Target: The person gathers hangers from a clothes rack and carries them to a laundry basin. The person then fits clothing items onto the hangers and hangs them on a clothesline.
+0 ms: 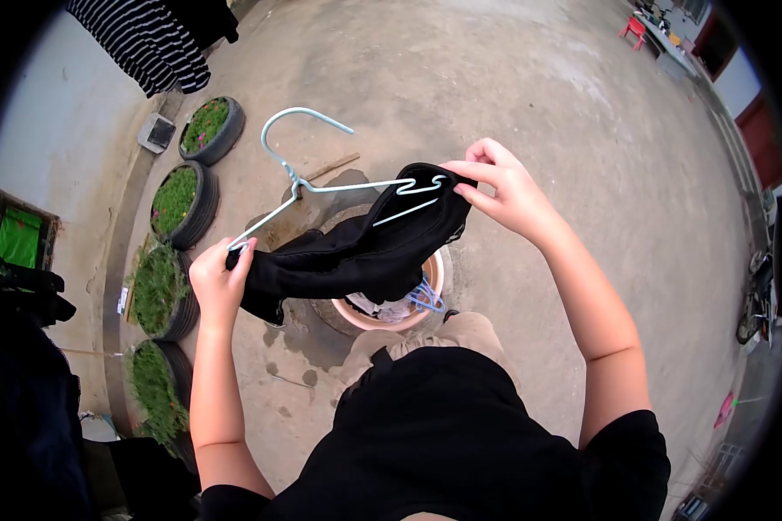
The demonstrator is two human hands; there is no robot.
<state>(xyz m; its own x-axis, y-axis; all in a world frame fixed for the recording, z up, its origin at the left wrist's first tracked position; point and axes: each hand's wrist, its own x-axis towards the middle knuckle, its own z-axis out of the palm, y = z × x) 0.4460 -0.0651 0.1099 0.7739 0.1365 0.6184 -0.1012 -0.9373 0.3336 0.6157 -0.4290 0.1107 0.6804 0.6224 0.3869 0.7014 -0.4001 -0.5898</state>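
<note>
A light blue wire hanger (347, 187) is held up in front of me, its hook pointing up and to the right. A black garment (347, 260) hangs on it, with the hanger's right end inside the garment's opening. My left hand (221, 271) is closed on the hanger's left end together with the garment's edge. At the other side my right hand (501, 187) pinches the garment's top edge beside the hanger's right tip. Below the garment stands a pink basin (434, 291) holding light cloth (387, 308) and blue hangers (426, 295).
Planted tyres (202, 208) line the wall at the left. Striped clothing (143, 43) hangs at the upper left, dark clothes (26, 382) at the lower left. A stick (330, 164) lies on the concrete. A red chair (636, 30) stands far off at the upper right.
</note>
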